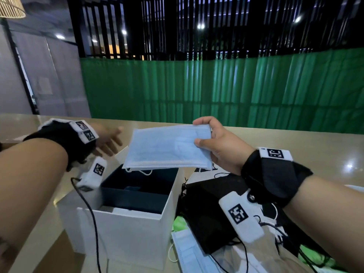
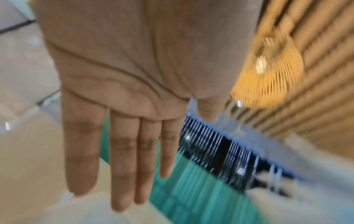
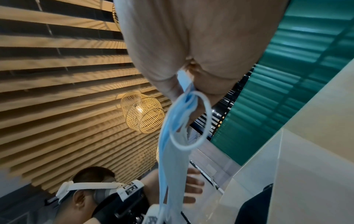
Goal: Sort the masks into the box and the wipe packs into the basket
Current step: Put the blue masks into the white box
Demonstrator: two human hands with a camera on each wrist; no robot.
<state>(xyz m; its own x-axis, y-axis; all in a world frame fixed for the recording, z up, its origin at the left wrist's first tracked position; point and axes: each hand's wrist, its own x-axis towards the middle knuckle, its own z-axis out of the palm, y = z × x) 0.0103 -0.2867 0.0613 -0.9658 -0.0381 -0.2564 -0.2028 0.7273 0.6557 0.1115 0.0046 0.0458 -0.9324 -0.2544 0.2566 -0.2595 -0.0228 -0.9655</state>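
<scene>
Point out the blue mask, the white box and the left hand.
blue mask [image 1: 167, 148]: head view, middle of its pleated face.
white box [image 1: 126, 235]: head view, bare front wall.
left hand [image 2: 134, 84]: left wrist view, centre of the open palm.

Beige table [image 1: 295, 142] under white box [image 1: 126, 233], black masks [image 1: 206, 209], blue masks [image 1: 189, 251].

Beige table [image 1: 295, 146], green curtain [image 1: 216, 85], black slat screen [image 1: 197, 26], wicker lamp [image 3: 142, 112]

Café-like interior, wooden slat wall [image 3: 57, 75], wicker pendant lamp [image 3: 142, 112], long beige counter [image 1: 295, 142]
</scene>
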